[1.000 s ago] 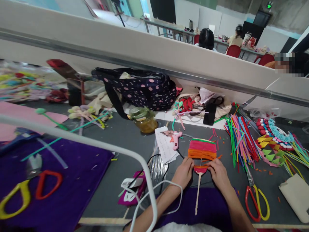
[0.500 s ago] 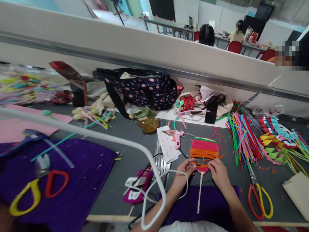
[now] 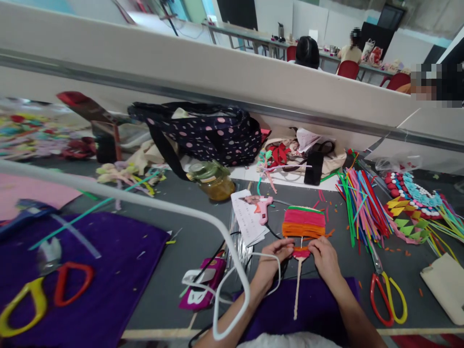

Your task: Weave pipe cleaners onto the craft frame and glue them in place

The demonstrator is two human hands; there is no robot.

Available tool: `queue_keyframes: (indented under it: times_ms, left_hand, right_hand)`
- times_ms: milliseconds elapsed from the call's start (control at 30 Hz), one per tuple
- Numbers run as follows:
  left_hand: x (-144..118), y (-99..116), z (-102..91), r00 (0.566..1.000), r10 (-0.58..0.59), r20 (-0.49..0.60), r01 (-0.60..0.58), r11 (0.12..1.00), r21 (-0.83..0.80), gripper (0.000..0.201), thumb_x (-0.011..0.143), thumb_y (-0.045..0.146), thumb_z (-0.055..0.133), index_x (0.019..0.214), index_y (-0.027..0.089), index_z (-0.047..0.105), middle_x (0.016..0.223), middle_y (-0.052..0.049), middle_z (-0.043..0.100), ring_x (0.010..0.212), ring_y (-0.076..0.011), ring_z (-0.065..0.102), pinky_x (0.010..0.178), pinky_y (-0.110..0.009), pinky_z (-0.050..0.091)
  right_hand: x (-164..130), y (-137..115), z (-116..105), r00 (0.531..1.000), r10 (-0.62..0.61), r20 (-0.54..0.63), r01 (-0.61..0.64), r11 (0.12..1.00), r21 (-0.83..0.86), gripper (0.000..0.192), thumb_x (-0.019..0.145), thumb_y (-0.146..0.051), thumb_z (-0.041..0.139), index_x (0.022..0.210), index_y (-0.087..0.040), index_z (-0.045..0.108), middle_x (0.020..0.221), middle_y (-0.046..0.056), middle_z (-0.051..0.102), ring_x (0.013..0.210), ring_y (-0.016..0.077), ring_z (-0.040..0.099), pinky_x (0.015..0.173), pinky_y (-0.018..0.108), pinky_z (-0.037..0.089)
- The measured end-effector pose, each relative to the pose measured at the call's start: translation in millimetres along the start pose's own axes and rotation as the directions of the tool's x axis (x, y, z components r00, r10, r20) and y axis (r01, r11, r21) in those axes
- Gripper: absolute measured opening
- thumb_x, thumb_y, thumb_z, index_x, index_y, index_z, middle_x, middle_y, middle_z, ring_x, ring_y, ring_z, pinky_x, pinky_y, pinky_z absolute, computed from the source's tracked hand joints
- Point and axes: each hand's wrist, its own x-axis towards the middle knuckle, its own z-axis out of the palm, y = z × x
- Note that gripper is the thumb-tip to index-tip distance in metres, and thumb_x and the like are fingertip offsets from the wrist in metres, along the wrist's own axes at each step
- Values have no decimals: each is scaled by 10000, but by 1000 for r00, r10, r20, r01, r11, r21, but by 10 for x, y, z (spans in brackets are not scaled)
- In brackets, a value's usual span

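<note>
Head view, right hand hiding fan base, scissors blurred

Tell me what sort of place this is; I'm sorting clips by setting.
Probably a shared craft workshop: coloured sticks, a glue gun and scissors crowd the table, and people sit at tables beyond the partition.

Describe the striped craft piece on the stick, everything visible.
The striped craft piece is a flat, roughly rectangular panel of fuzzy-looking strips laid side by side: green at the far edge, then pink, then orange, with a smaller pink and orange section nearest the person. A pale thin stick runs from it toward the person, over the purple cloth. It lies flat on the grey table. The left hand and right hand pinch its near end from either side.
</note>
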Motion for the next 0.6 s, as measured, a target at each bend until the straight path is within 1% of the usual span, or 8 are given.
queue_keyframes:
  times_ms: [133, 233, 333, 400, 500, 600]
  left_hand:
    - [1, -1, 12, 998, 16, -55, -16, 1000, -17, 321, 565, 328, 801, 817, 147, 722, 705, -43, 680, 588, -127, 586, 576, -242, 465]
    - [3, 5, 16, 997, 30, -70, -30, 1000, -1, 335, 555, 352, 803, 806, 147, 716, 716, -46, 680, 594, -134, 594, 550, -238, 467]
    - [-1, 15, 21, 997, 35, -69, -36, 999, -10, 340, 554, 349, 803, 811, 147, 708, 729, -50, 687, 621, -144, 614, 582, -250, 486]
    - [-5, 20, 23, 998, 29, -63, -31, 999, -37, 352, 547, 323, 809, 832, 147, 702, 777, -65, 704, 667, -155, 632, 628, -264, 500]
    - [-9, 17, 22, 999, 15, -46, -19, 996, -91, 372, 531, 280, 818, 857, 150, 697, 860, -86, 718, 736, -168, 647, 689, -280, 507]
    - [-10, 2, 18, 999, 21, -46, -27, 993, -113, 339, 540, 283, 813, 835, 156, 706, 827, -73, 718, 720, -168, 645, 688, -282, 508]
  right_hand:
    - [12, 46, -80, 999, 29, 41, -34, 993, 113, 187, 796, -171, 497, 854, -236, 662, 850, 34, 635, 779, 185, 604, 736, 287, 449]
    - [6, 126, -145, 996, 72, 54, -82, 976, 202, 248, 735, -129, 505, 910, -234, 646, 838, 21, 650, 723, 173, 612, 695, 281, 468]
    - [-7, 197, -154, 993, 106, 58, -117, 955, 271, 222, 720, -148, 518, 890, -229, 636, 767, 0, 646, 673, 159, 602, 650, 262, 470]
    - [-13, 217, -129, 991, 122, 46, -130, 934, 332, 186, 722, -173, 533, 873, -219, 631, 753, -1, 644, 662, 152, 597, 635, 253, 470]
    - [-15, 200, -82, 985, 170, 15, -159, 889, 430, 141, 722, -213, 572, 851, -199, 626, 756, 13, 644, 672, 154, 595, 621, 246, 472]
    - [-18, 138, -51, 977, 214, 2, -186, 842, 507, 133, 721, -270, 615, 823, -185, 631, 747, 23, 650, 675, 160, 597, 616, 248, 477]
